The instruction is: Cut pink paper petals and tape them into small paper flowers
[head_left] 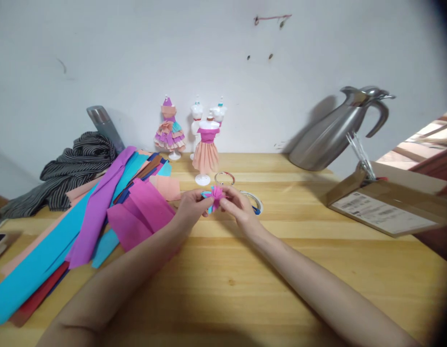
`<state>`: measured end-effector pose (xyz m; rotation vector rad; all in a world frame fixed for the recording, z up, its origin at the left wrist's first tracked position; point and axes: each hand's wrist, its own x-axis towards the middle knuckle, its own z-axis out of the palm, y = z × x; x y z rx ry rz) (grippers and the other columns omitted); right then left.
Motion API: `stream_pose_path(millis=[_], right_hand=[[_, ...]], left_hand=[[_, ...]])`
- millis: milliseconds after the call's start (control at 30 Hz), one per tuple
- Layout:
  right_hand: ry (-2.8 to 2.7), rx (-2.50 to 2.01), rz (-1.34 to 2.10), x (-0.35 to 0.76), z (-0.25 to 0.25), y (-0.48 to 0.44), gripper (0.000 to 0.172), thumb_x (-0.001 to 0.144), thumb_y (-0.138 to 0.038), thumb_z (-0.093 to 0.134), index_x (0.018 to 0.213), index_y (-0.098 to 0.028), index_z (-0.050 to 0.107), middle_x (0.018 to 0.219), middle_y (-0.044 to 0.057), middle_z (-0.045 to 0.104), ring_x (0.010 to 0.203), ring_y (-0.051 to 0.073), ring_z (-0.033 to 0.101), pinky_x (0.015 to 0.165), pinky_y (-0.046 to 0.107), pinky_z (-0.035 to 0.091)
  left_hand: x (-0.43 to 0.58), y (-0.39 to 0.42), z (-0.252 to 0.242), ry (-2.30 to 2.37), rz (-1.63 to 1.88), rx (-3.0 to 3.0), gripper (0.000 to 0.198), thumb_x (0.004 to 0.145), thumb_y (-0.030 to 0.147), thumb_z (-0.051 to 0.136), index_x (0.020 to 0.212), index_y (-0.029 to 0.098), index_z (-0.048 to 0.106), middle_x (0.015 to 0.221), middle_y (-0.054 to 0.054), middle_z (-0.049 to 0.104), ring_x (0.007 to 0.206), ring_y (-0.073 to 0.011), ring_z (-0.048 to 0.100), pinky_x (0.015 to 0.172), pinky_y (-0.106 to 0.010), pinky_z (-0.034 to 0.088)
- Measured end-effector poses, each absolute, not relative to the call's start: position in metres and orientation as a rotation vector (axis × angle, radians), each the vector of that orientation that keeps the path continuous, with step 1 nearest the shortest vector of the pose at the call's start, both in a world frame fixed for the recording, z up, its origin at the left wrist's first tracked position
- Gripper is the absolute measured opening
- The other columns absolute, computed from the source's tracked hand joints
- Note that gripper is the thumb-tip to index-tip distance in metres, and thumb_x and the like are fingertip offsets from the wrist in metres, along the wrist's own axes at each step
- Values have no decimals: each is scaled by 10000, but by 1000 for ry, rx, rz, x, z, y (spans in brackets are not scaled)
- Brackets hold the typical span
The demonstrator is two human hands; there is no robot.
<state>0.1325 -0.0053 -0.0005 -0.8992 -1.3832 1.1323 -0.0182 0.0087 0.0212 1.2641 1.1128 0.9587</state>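
Note:
Over the middle of the wooden table, my left hand (193,208) and my right hand (240,206) come together around a small pink and blue paper flower (216,195). Both hands pinch it between thumb and fingers, the left at its blue side and the right at its pink side. Just behind them stands a miniature dress form (206,149) in a magenta top and peach skirt. A roll of tape (259,201) lies partly hidden behind my right hand, and a thin bracelet-like ring (225,178) rests beyond the flower.
Crepe paper strips (89,217) in several colours heap on the left, near a striped cloth (78,164) and a grey bottle (105,127). More dress forms (169,127) stand at the wall. A steel jug (324,132) and a cardboard box (389,202) occupy the right.

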Motion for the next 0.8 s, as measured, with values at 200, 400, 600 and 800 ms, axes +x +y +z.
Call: stream_pose_path(millis=[200, 400, 600, 800], right_hand=[[-1349, -997, 1244, 131, -7, -1, 214, 657, -334, 708, 707, -180, 569, 620, -14, 587, 581, 126, 524, 590, 273, 411], [-1113, -1022, 1218, 147, -2, 8, 412, 638, -336, 729, 1003, -216, 581, 983, 30, 644, 647, 113, 580, 585, 263, 447], [-1655, -1484, 665, 205, 22, 31, 141, 701, -299, 611, 759, -171, 610, 694, 30, 626, 599, 142, 541, 577, 272, 403], [-2281, -2107, 385, 215, 17, 31, 143, 737, -302, 599, 789, -181, 653, 809, 75, 703, 682, 176, 584, 559, 257, 334]], left_hand=[[-16, 9, 20, 1153, 878, 1341, 105, 664, 163, 550, 563, 133, 558, 438, 51, 501, 417, -52, 431, 444, -174, 381], [-25, 20, 11, 1049, 722, 1328, 100, 644, 209, 549, 588, 128, 567, 473, 31, 530, 407, -50, 438, 445, -179, 397], [-45, 40, -8, 1139, 228, 1650, 159, 653, 257, 570, 545, 142, 550, 412, 38, 466, 367, -62, 394, 390, -181, 288], [-41, 39, -16, 1364, 180, 2052, 116, 719, 239, 566, 747, 141, 621, 554, 14, 570, 490, -107, 510, 482, -202, 344]])
